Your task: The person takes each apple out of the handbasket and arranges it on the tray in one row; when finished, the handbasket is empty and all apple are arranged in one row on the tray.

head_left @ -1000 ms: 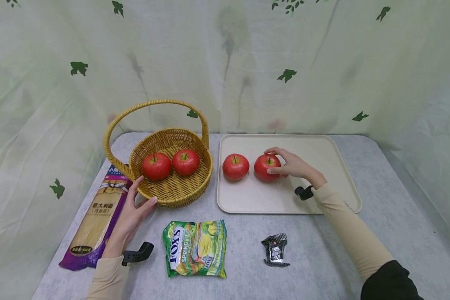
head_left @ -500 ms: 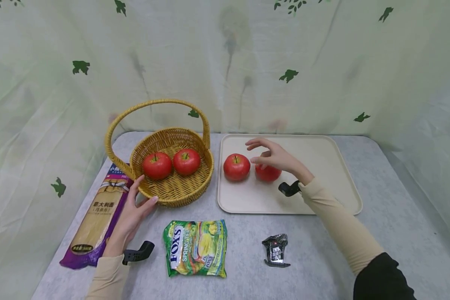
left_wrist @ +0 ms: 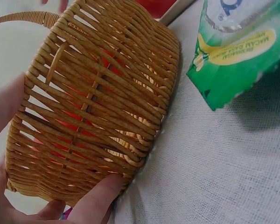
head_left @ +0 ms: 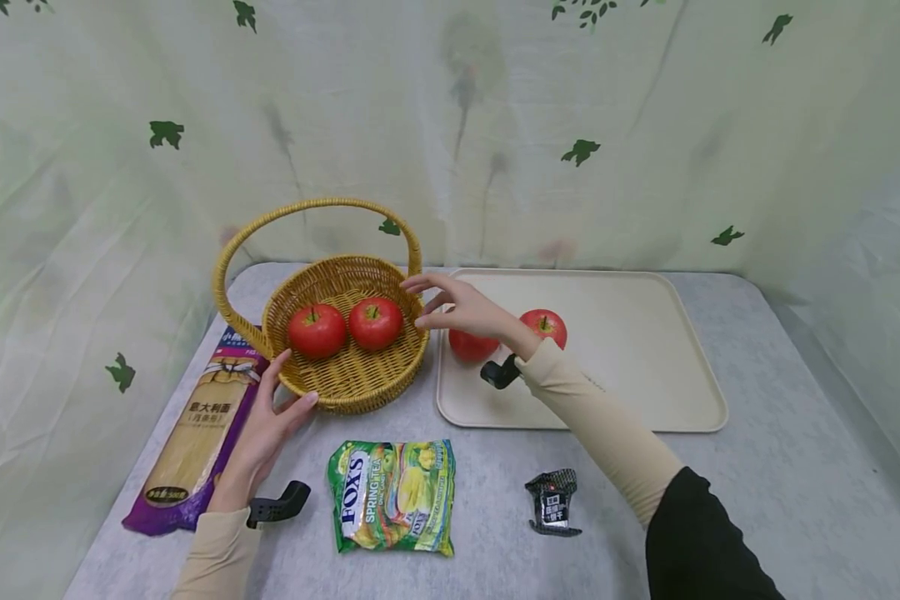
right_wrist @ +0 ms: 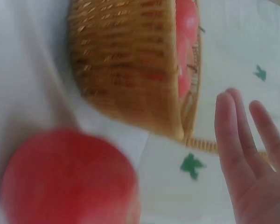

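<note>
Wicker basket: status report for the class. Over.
Left hand touches wicker basket; right hand empty, nearby. Two red apples inside. Arched handle possibly in the way.

Beige sleeves reach black wrist cameras, with black fabric farther up the right one.

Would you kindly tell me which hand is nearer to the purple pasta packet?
Left. The left hand is beside the pasta packet, touching the near side of the basket; the right hand is farther away, across the basket by its right rim.
</note>
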`<state>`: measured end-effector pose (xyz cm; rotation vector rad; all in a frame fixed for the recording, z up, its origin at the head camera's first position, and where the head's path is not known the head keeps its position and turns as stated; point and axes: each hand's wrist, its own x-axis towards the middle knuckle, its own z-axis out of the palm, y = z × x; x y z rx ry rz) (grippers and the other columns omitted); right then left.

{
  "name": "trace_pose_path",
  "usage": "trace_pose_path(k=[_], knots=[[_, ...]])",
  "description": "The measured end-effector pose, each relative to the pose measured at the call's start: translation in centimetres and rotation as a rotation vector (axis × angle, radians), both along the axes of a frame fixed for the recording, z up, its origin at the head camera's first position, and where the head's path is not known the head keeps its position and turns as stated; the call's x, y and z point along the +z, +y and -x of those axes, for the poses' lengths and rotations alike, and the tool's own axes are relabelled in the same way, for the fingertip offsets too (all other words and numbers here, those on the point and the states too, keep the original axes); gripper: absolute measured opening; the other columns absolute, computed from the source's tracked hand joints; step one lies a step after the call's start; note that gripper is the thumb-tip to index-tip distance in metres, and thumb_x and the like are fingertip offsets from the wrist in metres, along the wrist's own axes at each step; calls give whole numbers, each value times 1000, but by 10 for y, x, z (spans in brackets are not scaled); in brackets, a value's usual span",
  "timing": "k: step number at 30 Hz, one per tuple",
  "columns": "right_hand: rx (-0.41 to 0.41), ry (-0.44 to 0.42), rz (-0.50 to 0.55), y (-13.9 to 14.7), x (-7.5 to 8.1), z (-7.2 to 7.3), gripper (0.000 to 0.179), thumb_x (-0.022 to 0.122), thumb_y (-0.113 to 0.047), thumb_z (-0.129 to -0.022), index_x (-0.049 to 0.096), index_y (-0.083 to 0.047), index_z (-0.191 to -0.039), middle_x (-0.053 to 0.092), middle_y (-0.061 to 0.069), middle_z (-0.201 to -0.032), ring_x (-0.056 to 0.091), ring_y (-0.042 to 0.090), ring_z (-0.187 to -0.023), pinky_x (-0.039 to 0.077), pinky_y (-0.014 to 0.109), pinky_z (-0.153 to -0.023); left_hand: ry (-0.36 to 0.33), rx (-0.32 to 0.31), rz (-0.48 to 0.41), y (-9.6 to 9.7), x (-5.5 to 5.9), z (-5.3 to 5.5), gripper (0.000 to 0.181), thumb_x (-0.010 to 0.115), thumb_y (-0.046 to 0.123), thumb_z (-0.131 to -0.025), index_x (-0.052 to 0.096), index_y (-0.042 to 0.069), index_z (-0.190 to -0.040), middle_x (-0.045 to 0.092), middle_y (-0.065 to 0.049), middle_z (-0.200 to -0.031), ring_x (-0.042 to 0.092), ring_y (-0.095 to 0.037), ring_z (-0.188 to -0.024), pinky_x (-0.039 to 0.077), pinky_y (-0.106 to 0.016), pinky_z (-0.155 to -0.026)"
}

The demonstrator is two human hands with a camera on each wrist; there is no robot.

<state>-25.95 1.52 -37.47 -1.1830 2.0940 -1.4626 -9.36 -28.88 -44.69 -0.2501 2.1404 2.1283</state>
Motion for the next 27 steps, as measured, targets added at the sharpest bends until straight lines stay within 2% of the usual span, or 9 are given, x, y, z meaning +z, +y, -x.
trace_pose_path(k=[2, 5, 9, 13, 16, 27], knots=[[8, -7, -6, -12, 0, 0, 52, 67, -10, -89, 47, -10, -137, 51, 6, -133, 59, 28, -105, 49, 36, -89, 2, 1, -4, 0, 0, 0, 81, 58, 15, -96, 5, 33, -154, -15, -4, -156, 8, -46, -139, 33, -42, -102], [26, -29, 5, -28, -1, 1, 53, 68, -9, -88, 47, -9, -137, 49, 8, -135, 53, 35, -113, 47, 42, -94, 3, 1, -9, 0, 0, 0, 81, 58, 15, -96, 4, 32, -154, -14, -4, -156, 8, -46, -139, 33, -41, -102], [31, -2, -26, -46, -6, 4, 55, 70, -10, -87, 48, -9, -137, 45, 9, -138, 46, 31, -120, 42, 44, -100, 4, 1, -12, 0, -1, 0, 81, 58, 14, -97, 4, 32, -154, -15, -3, -156, 8, -46, -139, 34, -41, -101], [20, 89, -109, -59, -10, 6, 56, 71, -11, -85, 50, -10, -137, 45, 4, -139, 40, 19, -125, 38, 35, -104, 4, -1, -13, -1, -1, 0, 81, 58, 14, -97, 4, 32, -154, -15, -3, -156, 8, -46, -139, 34, -41, -101], [15, 129, -172, -67, -14, 9, 56, 71, -11, -85, 50, -10, -137, 42, 4, -141, 36, 16, -127, 34, 31, -105, 2, -1, -10, -1, -2, 0, 81, 58, 14, -97, 3, 33, -154, -16, -3, -156, 7, -46, -139, 34, -41, -101], [-4, 116, -406, -85, -18, 10, 62, 70, -11, -85, 46, -16, -142, 25, 10, -153, 25, 29, -137, 27, 44, -110, 3, -1, -16, -1, -2, 1, 81, 58, 14, -97, 3, 32, -154, -17, -3, -156, 7, -46, -139, 34, -40, -101]])
